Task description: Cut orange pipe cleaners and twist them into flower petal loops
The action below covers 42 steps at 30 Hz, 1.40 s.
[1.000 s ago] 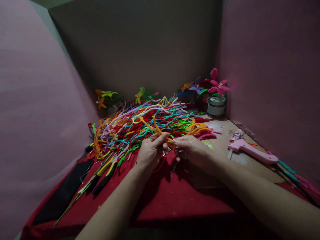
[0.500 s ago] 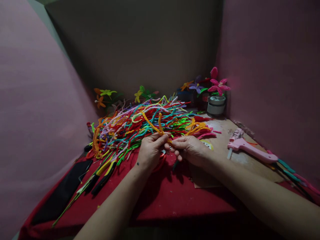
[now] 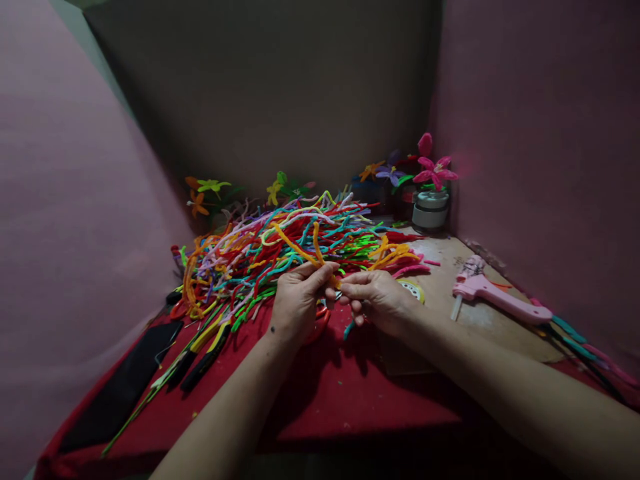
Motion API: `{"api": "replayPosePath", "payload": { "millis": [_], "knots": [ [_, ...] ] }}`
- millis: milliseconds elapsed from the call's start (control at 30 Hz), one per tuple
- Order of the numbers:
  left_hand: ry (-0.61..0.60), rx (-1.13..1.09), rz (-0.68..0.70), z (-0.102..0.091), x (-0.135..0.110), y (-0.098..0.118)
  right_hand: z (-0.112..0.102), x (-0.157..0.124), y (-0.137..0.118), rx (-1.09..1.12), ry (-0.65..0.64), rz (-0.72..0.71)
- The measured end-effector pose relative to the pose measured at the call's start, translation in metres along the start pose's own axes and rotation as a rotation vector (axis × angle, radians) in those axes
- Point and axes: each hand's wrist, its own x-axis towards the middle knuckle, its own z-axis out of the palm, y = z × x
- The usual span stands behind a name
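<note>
An orange pipe cleaner (image 3: pixel 295 244) is pinched in my left hand (image 3: pixel 299 293), its two free ends sticking up and apart above the thumb. My right hand (image 3: pixel 376 295) grips the lower end of the same pipe cleaner, fingertips almost touching those of the left. The bit between the fingers is mostly hidden. Behind both hands spreads a heap of many-coloured pipe cleaners (image 3: pixel 250 250). Red-handled scissors (image 3: pixel 320 325) lie under the hands, partly covered.
A pink glue gun (image 3: pixel 500 297) rests on a board (image 3: pixel 480 333) at the right. Pliers (image 3: pixel 210 353) with yellow and black handles and a black flat object (image 3: pixel 123 383) lie left on the red cloth (image 3: pixel 365 413). Pipe-cleaner flowers (image 3: pixel 435 172) stand at the back.
The orange ends have tilted slightly leftward and spread a little wider. Both hands keep their hold in nearly the same place; the whole view has shifted slightly.
</note>
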Motion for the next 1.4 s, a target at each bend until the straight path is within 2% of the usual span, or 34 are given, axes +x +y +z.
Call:
{"api": "replayPosePath", "payload": {
  "millis": [100,267,400,633,800,900,1100,1267,1400],
  "knots": [
    [-0.027,0.075,-0.021,-0.002,0.000,0.001,-0.002,0.001,0.002,0.002,-0.003,-0.056],
    [0.038,0.160,0.013,-0.009,0.002,0.001,-0.003,0.000,-0.001,-0.041,-0.128,-0.016],
    [0.037,0.184,0.023,-0.012,0.004,0.001,0.000,-0.003,-0.004,-0.137,-0.055,0.025],
    [-0.068,0.074,-0.094,-0.012,0.004,-0.003,0.004,-0.004,-0.004,-0.151,0.023,-0.015],
    [-0.093,-0.097,-0.166,-0.012,0.006,-0.001,0.006,-0.008,-0.004,-0.178,-0.059,-0.127],
    [-0.047,-0.160,-0.152,-0.012,0.007,0.004,0.006,-0.010,-0.004,-0.209,-0.096,-0.149],
    [-0.039,-0.100,-0.134,-0.011,0.004,0.001,0.004,-0.006,-0.003,-0.139,-0.177,-0.143],
    [-0.095,-0.076,-0.169,-0.005,0.000,-0.003,-0.002,0.000,0.000,-0.209,-0.099,-0.189],
    [-0.059,-0.159,-0.163,-0.003,0.001,0.000,-0.003,0.001,0.002,-0.211,-0.071,-0.165]
  ]
}}
